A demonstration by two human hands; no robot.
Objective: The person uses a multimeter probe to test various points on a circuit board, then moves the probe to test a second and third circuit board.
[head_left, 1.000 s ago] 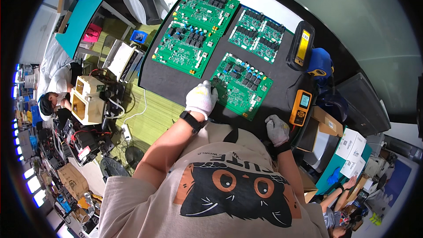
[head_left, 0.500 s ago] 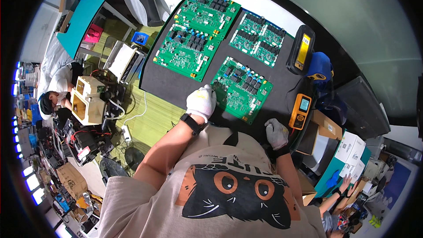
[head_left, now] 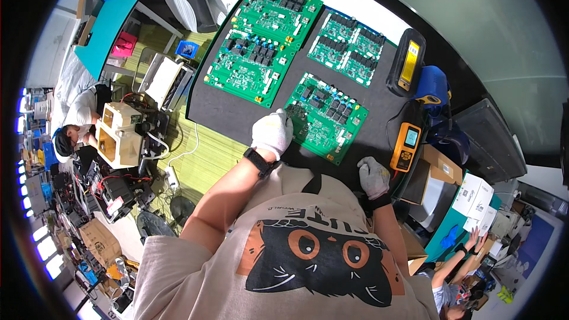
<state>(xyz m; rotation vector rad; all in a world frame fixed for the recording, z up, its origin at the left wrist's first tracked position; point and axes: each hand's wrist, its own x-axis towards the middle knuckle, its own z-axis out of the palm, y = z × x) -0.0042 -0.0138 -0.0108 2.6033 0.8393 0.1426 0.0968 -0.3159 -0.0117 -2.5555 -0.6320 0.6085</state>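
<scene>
A green circuit board [head_left: 328, 117] with black relays and blue parts lies on the dark mat in front of me. My left hand [head_left: 272, 133], in a white glove, is closed at its left edge, the fingertips partly hidden by the curled fingers. To the right of the board's near corner, my right hand [head_left: 373, 178] rests gloved on the mat. Its fingers are curled in, with nothing visible in them. A second green board [head_left: 248, 68] lies beyond my left hand, with another similar board [head_left: 277, 13] behind it. Several smaller boards [head_left: 348, 47], joined in a panel, lie at the back.
An orange handheld meter [head_left: 406, 147] with a cable sits right of the mat [head_left: 207, 109]. Behind it are a black and yellow device [head_left: 408, 64] and a blue tool [head_left: 432, 88]. Cardboard boxes stand farther right. One person works at left; another's hands [head_left: 475, 240] show at lower right.
The view has shifted slightly. My left hand stays at the board's edge, and my right hand keeps its curled pose. The other person's hands at lower right have moved a little.
</scene>
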